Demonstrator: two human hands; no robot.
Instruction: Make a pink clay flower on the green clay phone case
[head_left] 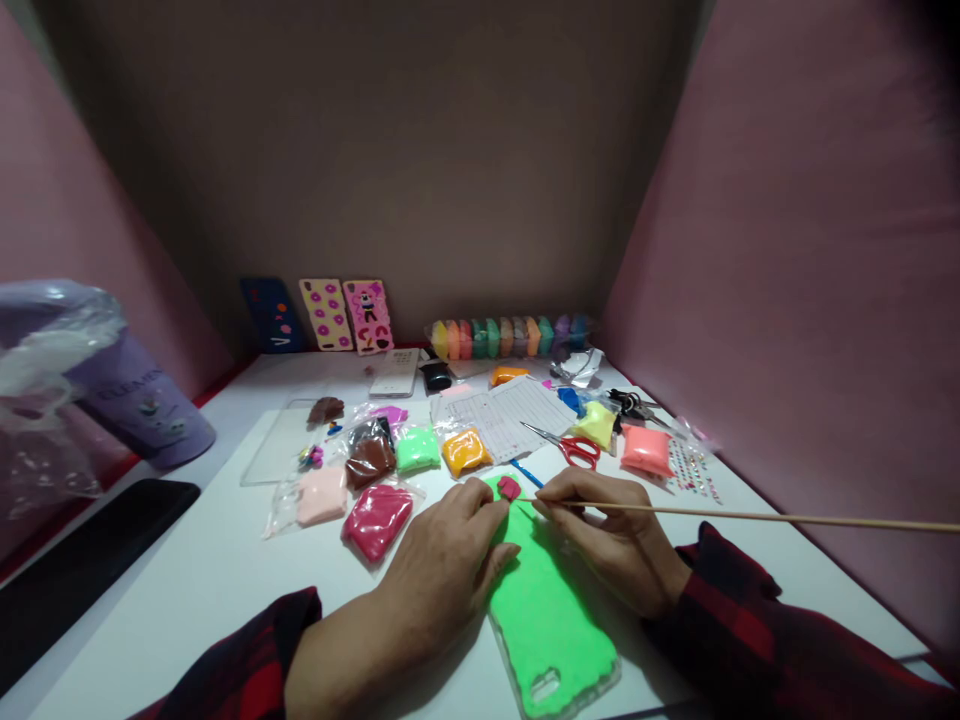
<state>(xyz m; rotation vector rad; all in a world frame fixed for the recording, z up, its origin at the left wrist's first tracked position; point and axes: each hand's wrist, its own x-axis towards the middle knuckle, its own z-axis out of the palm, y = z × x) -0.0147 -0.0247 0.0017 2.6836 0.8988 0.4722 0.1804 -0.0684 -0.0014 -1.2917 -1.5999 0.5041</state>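
A phone case [551, 600] spread with bright green clay lies flat on the white table, its camera cutout toward me. On its far end sits a small crumpled lump of red clay [509, 488]. My left hand [450, 560] rests over the case's left edge with curled fingers, holding it, the index fingertip beside the lump and the thumb on the green surface. Pinched in my right hand [607, 530] is a long thin wooden skewer [750, 517]. Its tip points left and reaches the lower edge of the red lump; whether it touches is hard to tell.
Bagged clay, including dark pink [379, 522], yellow-orange [466, 452] and coral [646, 450], lies around. Red-handled scissors [577, 450] rest by a written paper [502, 415]. Decorated cases [367, 315] lean on the back wall. A purple tumbler [150, 410] and black phone [90, 580] are left.
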